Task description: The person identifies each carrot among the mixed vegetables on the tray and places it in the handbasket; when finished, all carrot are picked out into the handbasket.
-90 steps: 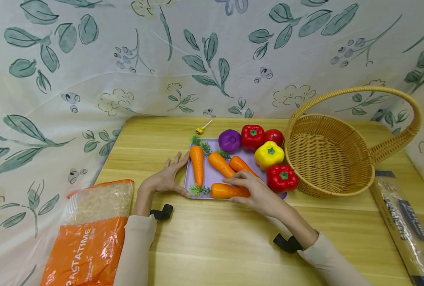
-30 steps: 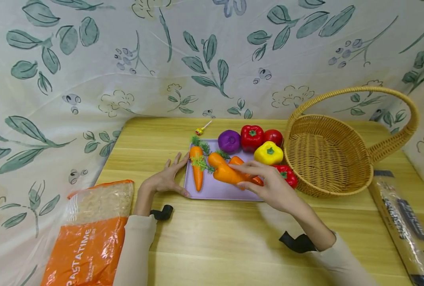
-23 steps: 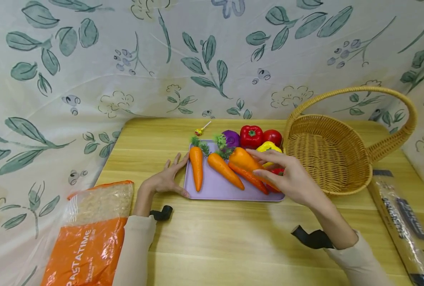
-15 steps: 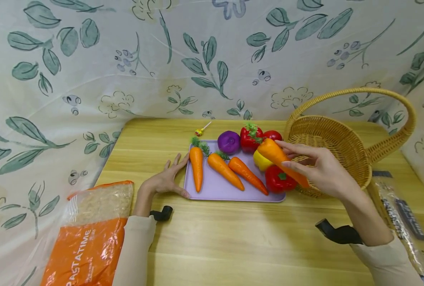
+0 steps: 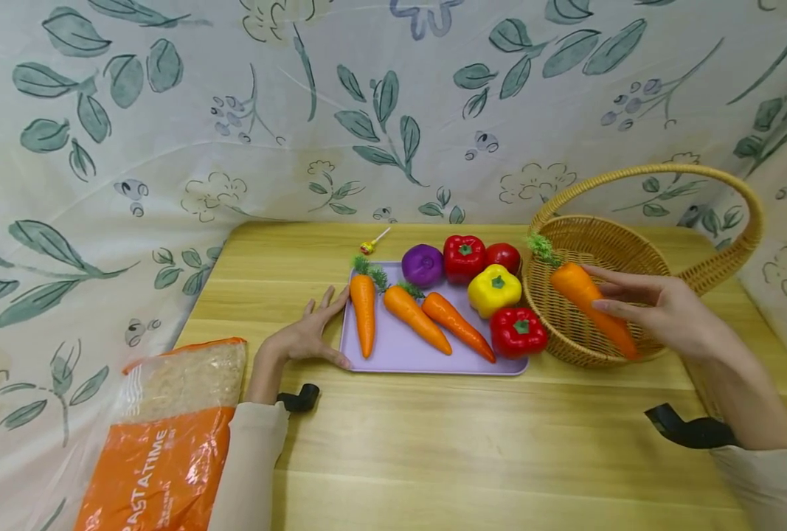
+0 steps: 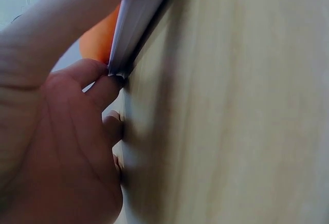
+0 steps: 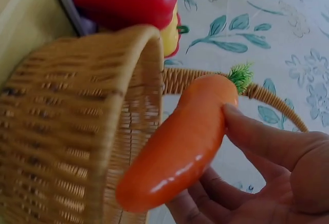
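The right hand [image 5: 675, 317] pinches a carrot [image 5: 588, 306] over the wicker basket [image 5: 608, 234], hiding part of the inside; whether the carrot's tip touches the wicker is hard to tell. The left hand [image 5: 303, 335], fingers spread, touches the purple tray [image 5: 396, 350]. The orange bag [image 5: 187, 446] shows "ASTATIME", the lettering's start cut off by the frame.

I get the head view bright and even, glare on the bag [image 5: 161, 457] at eight o'clock, the left wrist view dim, a shadow running twelve to six down the blurred table [image 6: 247, 106], and the right wrist view soft, a white glint on the carrot [image 7: 180, 142] near six.
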Available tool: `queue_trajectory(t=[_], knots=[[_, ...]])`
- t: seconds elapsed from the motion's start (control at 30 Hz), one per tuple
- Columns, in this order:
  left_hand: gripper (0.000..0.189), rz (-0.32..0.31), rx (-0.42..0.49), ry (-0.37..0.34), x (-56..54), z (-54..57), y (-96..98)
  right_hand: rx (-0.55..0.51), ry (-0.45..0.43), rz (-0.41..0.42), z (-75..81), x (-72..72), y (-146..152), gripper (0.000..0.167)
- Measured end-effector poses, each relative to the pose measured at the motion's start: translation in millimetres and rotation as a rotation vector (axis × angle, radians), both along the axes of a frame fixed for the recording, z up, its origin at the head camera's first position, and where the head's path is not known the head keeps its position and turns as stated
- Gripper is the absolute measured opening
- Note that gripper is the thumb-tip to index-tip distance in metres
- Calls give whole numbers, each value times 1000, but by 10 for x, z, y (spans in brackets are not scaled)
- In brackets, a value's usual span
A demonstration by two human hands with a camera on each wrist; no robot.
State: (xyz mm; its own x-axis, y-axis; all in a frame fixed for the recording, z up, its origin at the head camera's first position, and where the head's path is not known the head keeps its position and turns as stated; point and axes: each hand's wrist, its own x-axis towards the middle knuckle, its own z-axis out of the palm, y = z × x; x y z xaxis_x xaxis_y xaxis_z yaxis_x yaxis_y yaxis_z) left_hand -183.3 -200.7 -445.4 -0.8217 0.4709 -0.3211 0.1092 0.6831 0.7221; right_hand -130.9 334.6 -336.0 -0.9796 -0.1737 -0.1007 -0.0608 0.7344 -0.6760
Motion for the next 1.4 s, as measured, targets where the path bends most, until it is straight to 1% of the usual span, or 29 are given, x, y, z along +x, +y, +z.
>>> queue_trajectory(t=[0.07, 0.17, 0.27, 0.37, 0.5, 0.57, 0.67, 0.77, 0.93, 1.03, 1.2, 1.33, 1.4], knots=[[137, 0, -4, 1, 3, 5, 0, 7, -42, -8, -19, -12, 88, 59], [137, 1, -15, 4, 7, 13, 4, 12, -77, -15, -56, -38, 185, 60], [137, 2, -14, 2, 10, 17, 4, -11, -120, -27, -74, -105, 243, 61], [137, 6, -13, 1, 12, 17, -5, -29, -165, -52, -52, -225, 242, 65], [137, 9, -14, 1, 17, 14, -24, -19, -217, -87, 16, -442, 163, 70], [137, 9, -10, 2, 18, 12, -30, -26, -257, -99, 46, -544, 111, 73], [137, 9, -1, 0, 16, 10, -31, -68, -311, -97, 60, -675, 35, 74], [136, 11, 9, 0, 13, 6, -29, -124, -341, -99, 37, -780, -25, 73], [136, 12, 12, -1, 13, 0, -25, -134, -359, -103, -50, -895, -60, 72], [136, 16, 10, -4, 14, 0, -21, -126, -370, -85, -105, -944, -50, 71], [136, 21, 16, -8, 15, 6, -15, -98, -395, -33, -181, -1025, -39, 69], [135, 20, 20, -9, 15, 4, -14, -81, -433, -2, -238, -1094, -40, 70], [135, 20, 19, -9, 15, -1, -14, -92, -456, 11, -275, -1125, -39, 70]])
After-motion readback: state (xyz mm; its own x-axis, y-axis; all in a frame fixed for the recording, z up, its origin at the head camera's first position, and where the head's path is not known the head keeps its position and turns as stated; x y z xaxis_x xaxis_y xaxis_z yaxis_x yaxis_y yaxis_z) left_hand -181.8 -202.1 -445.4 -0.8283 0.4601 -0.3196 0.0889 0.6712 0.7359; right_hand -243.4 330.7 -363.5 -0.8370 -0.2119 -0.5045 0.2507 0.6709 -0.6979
